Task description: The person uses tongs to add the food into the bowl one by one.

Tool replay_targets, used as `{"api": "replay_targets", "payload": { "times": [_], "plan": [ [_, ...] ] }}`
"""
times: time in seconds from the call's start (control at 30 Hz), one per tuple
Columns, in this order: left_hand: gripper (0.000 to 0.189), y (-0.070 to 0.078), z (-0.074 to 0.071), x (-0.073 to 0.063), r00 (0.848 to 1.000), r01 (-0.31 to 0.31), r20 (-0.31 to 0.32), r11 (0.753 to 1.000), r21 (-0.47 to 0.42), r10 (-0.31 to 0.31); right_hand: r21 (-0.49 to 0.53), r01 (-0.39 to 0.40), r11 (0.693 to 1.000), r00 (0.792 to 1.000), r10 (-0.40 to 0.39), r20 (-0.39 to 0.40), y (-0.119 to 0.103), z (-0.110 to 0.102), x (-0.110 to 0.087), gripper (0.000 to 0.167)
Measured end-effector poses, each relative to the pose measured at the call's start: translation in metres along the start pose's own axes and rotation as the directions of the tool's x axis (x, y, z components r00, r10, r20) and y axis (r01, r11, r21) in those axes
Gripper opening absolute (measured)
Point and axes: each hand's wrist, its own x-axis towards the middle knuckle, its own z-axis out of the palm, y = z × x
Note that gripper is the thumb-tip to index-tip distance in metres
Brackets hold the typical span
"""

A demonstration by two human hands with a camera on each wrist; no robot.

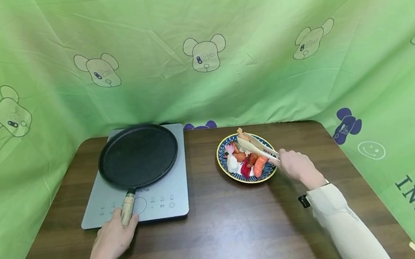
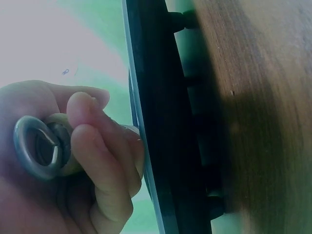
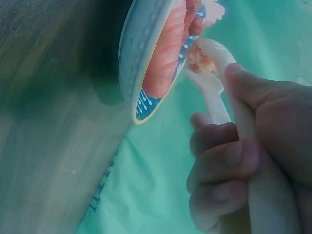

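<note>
My left hand [image 1: 113,239] grips the pale, wood-look handle [image 1: 127,208] of a round black frying pan [image 1: 138,155]. The handle's metal hanging ring [image 2: 36,168] pokes out of the fist in the left wrist view. With my right hand [image 1: 300,167] I hold pale tongs [image 1: 250,147] over a blue-patterned plate [image 1: 230,175] with a yellow rim. Between the tongs' tips is a tan, crumbly-looking food piece [image 3: 197,59]. On the plate lie an orange striped piece [image 1: 260,165], a white piece with a pink end [image 1: 231,161], and several reddish-brown pieces.
Under the pan is a flat silver induction cooker [image 1: 168,190] with touch controls, on a dark wood table [image 1: 227,230]. Green cloth [image 1: 257,89] printed with bear heads hangs along the back and both sides of the table.
</note>
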Motion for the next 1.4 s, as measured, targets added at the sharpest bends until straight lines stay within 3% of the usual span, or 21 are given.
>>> {"api": "replay_targets", "payload": {
  "times": [0.3, 0.73, 0.93, 1.23, 1.4],
  "plan": [
    [0.060, -0.001, 0.000, -0.001, 1.000, 0.001, -0.004, 1.000, 0.000, -0.001, 0.015, -0.004, 1.000, 0.994, 0.005, -0.114, -0.005, -0.001, -0.010, 0.053],
    [0.062, 0.000, 0.002, -0.001, 1.000, 0.007, -0.001, 1.000, -0.011, -0.007, 0.017, 0.050, 0.999, 0.988, -0.047, -0.149, -0.023, -0.006, -0.015, 0.037],
    [0.064, 0.000, 0.001, -0.002, 1.000, 0.004, -0.005, 1.000, -0.011, -0.004, 0.018, 0.098, 0.995, 0.976, -0.093, -0.196, -0.039, -0.007, -0.013, 0.038],
    [0.064, 0.001, 0.001, -0.003, 1.000, 0.001, -0.011, 1.000, -0.011, -0.001, 0.062, 0.134, 0.989, 0.979, -0.122, -0.162, -0.068, -0.008, -0.006, 0.036],
    [0.063, 0.001, 0.001, -0.003, 1.000, 0.005, -0.004, 1.000, -0.016, -0.005, 0.060, 0.192, 0.980, 0.965, -0.177, -0.192, -0.081, -0.007, -0.002, 0.035]
  ]
}}
